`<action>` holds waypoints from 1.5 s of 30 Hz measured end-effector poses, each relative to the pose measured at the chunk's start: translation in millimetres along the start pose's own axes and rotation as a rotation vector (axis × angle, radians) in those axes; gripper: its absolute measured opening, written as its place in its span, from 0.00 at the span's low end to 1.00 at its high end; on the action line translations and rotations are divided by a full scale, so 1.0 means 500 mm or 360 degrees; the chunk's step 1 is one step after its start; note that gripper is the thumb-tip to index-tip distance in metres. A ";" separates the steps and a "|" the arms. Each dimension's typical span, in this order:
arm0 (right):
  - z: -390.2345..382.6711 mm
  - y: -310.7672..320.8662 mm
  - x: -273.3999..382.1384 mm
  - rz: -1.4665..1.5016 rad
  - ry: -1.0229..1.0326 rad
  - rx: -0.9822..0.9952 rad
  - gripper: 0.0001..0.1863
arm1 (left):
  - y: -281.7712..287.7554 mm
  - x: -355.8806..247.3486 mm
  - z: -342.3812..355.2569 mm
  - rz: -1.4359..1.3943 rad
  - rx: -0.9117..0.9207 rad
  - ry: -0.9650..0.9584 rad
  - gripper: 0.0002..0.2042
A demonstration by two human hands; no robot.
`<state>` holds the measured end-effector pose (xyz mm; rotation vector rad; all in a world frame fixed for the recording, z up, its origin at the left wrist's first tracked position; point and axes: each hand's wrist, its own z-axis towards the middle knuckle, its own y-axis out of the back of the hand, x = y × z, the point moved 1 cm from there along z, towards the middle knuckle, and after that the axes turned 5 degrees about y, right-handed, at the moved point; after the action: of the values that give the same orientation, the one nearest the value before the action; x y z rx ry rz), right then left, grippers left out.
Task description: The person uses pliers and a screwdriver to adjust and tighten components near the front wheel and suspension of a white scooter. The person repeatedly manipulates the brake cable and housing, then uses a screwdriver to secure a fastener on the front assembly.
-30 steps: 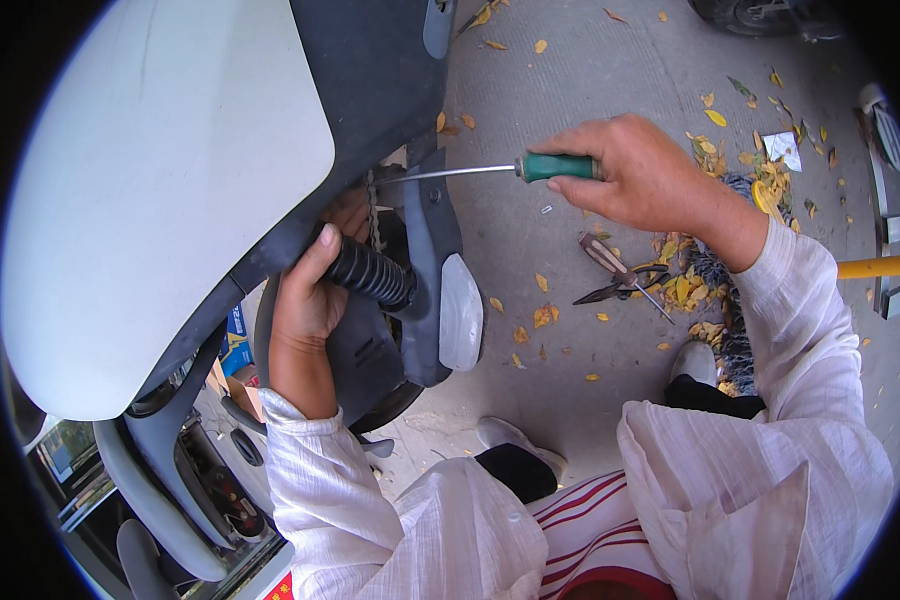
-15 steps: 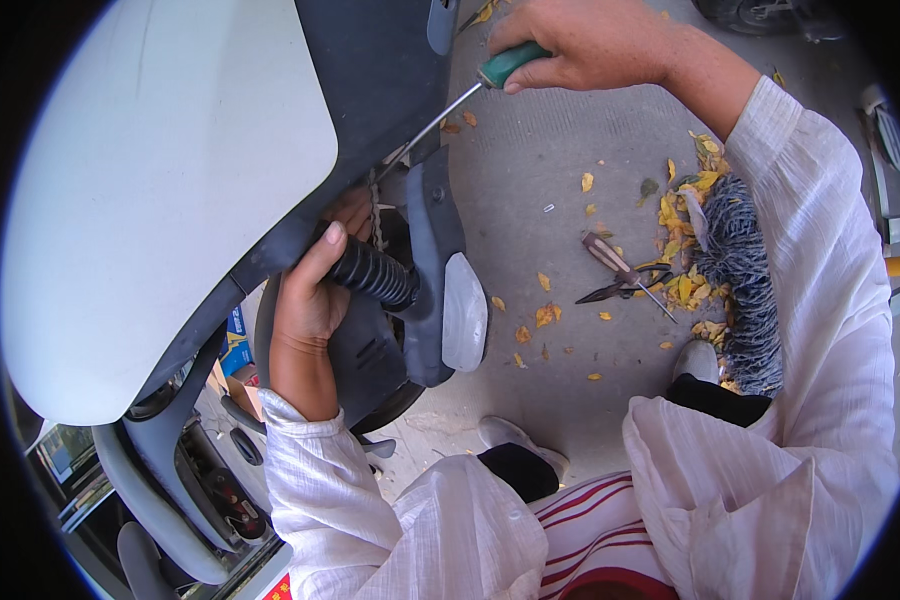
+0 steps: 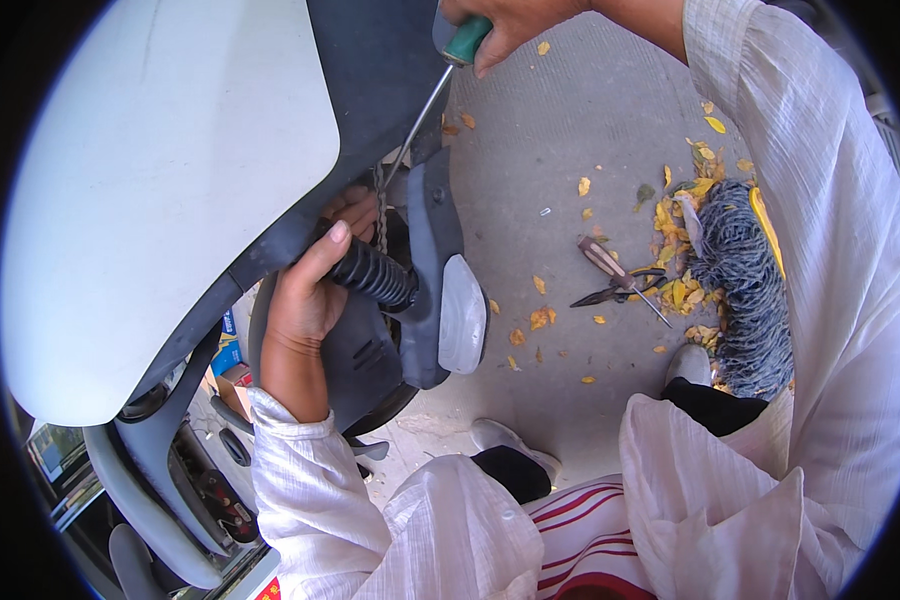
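Left hand [image 3: 305, 300] is wrapped around the black ribbed handlebar grip [image 3: 372, 275] of a scooter, thumb lying along the top. Right hand [image 3: 515, 22] up at the top edge is fisted around the green handle of a screwdriver [image 3: 432, 95]; its thin metal shaft slants down-left into the gap between the dark grey panel [image 3: 380, 70] and the white scooter body [image 3: 160, 190], just above the grip. A pale oval reflector [image 3: 462, 315] sits right of the grip. On the concrete to the right: a brown-handled screwdriver [image 3: 610, 268] crossing black pliers [image 3: 615, 292], yellow leaves, a grey woven bundle [image 3: 738, 270]. A blue and orange box [image 3: 232, 365] peeks out lower left.
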<state>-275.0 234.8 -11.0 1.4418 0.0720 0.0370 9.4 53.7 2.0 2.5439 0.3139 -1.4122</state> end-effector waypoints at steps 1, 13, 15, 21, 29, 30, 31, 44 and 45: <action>0.002 0.005 -0.003 -0.0017 0.0012 0.0027 0.22 | -0.002 -0.003 0.001 0.0003 0.0019 0.0003 0.38; 0.046 0.021 -0.020 -0.0103 0.0251 0.0094 0.21 | -0.004 -0.008 0.000 -0.0056 0.0011 0.0003 0.33; 0.046 0.020 -0.022 -0.0112 0.0266 0.0101 0.21 | -0.003 -0.008 0.001 0.0025 0.0041 0.0017 0.35; 0.066 0.025 -0.032 -0.0161 0.0440 0.0049 0.23 | -0.002 -0.010 0.002 0.0056 0.0067 0.0034 0.37; -0.011 0.049 -0.053 -0.0311 0.0101 0.0283 0.23 | -0.007 -0.016 0.004 0.0038 0.0044 -0.0041 0.36; -0.048 0.038 -0.041 -0.0261 -0.0042 0.0321 0.23 | -0.009 -0.010 0.006 0.0043 0.0028 -0.0038 0.36; -0.083 0.044 -0.012 -0.0091 -0.0218 0.0306 0.23 | -0.011 -0.005 0.008 0.0041 0.0022 -0.0035 0.37; -0.165 -0.037 0.117 0.0414 -0.0396 0.0049 0.21 | -0.007 -0.004 0.002 0.0062 -0.0062 -0.0032 0.36; -0.163 -0.040 0.118 0.0410 -0.0387 0.0059 0.21 | -0.006 -0.002 0.002 0.0062 -0.0072 -0.0034 0.35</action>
<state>-222.2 316.9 -42.7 1.4751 -0.3140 0.0718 7.3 56.1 1.9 2.4835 0.2875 -1.4016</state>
